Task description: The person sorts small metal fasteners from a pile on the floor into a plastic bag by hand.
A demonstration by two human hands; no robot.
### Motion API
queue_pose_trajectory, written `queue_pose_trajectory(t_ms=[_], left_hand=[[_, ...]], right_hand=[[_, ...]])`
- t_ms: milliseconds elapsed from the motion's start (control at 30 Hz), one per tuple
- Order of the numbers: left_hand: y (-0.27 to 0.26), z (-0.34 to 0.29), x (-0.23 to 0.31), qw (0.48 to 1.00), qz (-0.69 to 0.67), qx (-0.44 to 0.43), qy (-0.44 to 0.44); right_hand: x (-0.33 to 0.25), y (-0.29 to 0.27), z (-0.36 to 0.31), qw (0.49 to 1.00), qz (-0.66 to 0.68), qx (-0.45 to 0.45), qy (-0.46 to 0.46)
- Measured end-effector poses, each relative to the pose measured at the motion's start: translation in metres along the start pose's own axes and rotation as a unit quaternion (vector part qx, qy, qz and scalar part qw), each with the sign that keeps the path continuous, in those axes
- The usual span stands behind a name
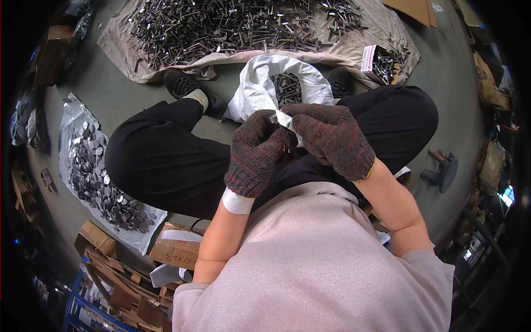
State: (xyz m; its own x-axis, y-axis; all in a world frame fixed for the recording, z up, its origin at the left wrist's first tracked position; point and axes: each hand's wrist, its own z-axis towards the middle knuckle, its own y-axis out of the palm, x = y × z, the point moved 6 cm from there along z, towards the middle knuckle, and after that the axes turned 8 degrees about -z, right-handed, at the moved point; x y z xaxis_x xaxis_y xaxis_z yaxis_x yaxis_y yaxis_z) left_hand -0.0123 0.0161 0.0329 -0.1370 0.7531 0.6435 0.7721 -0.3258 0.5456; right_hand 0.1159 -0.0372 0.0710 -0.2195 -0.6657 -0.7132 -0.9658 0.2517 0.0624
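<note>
Beige shirt (315, 260) | left hand (254, 154), right hand (334, 138): pinching white material (284, 119) | white sack (243, 99) beyond

A white sack (243, 97) stands open on the floor (224, 130), just beyond the gloved hands. Its mouth is rolled outward into a thick, uneven collar, roughly round, with soft creases and a slight sheen to the fabric. Inside, many small dark-grey metal pieces (287, 87) lie jumbled at all angles, some catching the light along their edges; the collar and the gloves hide part of the heap. A thin, creased white piece (284, 119) is pinched by the right hand (331, 137), its other end against the left hand (257, 152); whether it joins the sack cannot be told.
</note>
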Motion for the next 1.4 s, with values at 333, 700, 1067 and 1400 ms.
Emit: queue_pose_trajectory(t_ms=[333, 700, 1067, 1400], left_hand=[[-0.004, 0.003, 0.001, 0.998, 0.045, 0.036, 0.02], [0.006, 0.0, -0.009, 0.992, -0.116, 0.023, -0.053], [0.006, 0.004, -0.012, 0.999, -0.004, -0.007, -0.032], [0.012, 0.0, -0.015, 0.977, -0.169, -0.067, -0.108]], right_hand=[[0.011, 0.005, 0.009, 0.988, 0.138, 0.009, 0.073], [0.008, -0.004, 0.016, 0.975, 0.213, 0.024, 0.054], [-0.022, -0.012, 0.027, 0.96, -0.173, 0.051, -0.213], [-0.003, -0.015, 0.026, 0.998, 0.04, -0.044, 0.037]])
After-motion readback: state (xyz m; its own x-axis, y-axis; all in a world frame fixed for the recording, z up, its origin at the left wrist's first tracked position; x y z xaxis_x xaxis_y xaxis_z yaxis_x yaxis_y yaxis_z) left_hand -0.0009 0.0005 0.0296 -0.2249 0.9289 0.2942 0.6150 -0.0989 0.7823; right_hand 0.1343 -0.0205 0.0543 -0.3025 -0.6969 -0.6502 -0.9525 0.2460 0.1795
